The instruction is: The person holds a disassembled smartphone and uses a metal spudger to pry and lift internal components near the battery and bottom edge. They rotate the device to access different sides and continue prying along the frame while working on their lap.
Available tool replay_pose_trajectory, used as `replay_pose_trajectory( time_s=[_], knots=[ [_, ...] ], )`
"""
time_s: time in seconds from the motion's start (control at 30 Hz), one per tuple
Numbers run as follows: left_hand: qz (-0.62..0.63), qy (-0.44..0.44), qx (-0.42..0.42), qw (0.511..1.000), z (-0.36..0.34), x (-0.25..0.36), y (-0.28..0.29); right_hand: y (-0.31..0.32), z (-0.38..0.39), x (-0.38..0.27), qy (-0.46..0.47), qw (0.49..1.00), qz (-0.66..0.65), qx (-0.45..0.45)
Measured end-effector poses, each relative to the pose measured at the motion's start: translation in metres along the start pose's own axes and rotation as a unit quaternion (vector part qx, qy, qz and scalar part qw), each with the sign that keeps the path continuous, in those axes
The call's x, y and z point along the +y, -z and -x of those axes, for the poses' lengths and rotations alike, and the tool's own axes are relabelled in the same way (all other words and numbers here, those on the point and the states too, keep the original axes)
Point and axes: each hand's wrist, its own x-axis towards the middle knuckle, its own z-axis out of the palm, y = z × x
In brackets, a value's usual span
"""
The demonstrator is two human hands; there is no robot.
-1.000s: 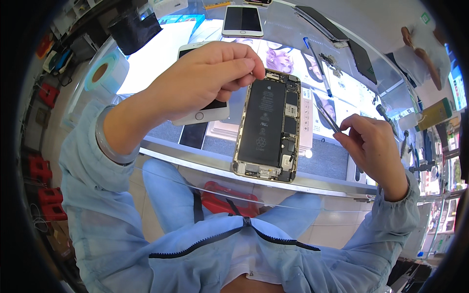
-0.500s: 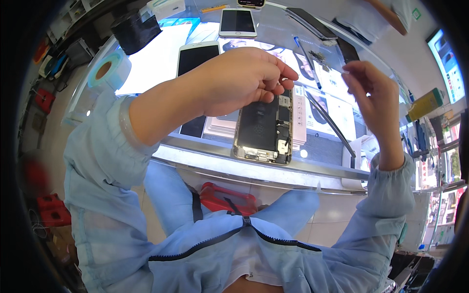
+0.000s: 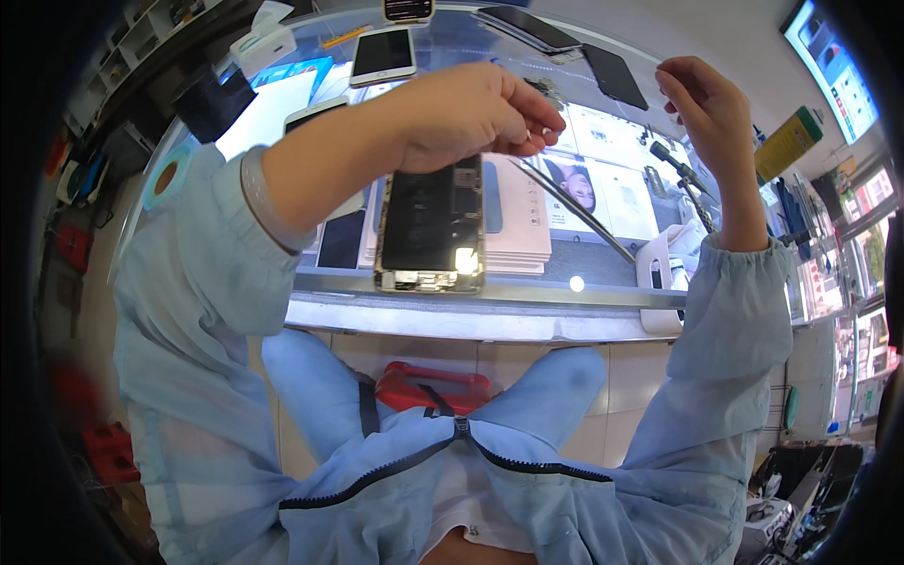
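An opened phone [image 3: 428, 226], its dark battery and metal parts bared, lies near the table's front edge. Above its far end hovers my left hand [image 3: 485, 113], thumb and fingertips pressed together; whatever they pinch is too small or hidden to make out. My right hand [image 3: 708, 99] is raised over the far right of the table, fingers loosely bent and apart, with nothing visible in them. Beneath my left fingers and reaching toward the right front lies a long, thin dark tool [image 3: 579, 212].
Pale boxes [image 3: 513, 247] are stacked beside the opened phone. A white phone [image 3: 383, 56] and dark flat panels [image 3: 614, 75] lie farther back. A tape roll [image 3: 168, 177] stands left. To the right are a green-handled screwdriver [image 3: 673, 158], a white holder [image 3: 652, 268] and a yellow-green bottle [image 3: 789, 143].
My view has turned right, so the table's things sit farther left. My left hand has shifted right relative to the phone. My right hand has risen and moved farther from me.
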Motion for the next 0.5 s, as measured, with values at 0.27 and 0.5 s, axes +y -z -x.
replay_pose_trajectory(
  time_s=[0.27, 0.5],
  knots=[
    [-0.16, -0.035, -0.018, 0.986, -0.068, 0.021, 0.017, 0.017, 0.0, 0.018, -0.031, 0.999, 0.016, 0.018],
    [-0.213, 0.017, 0.044, 0.976, -0.122, 0.038, 0.05, 0.027, -0.003, 0.021, -0.013, 0.999, -0.01, 0.036]
  ],
)
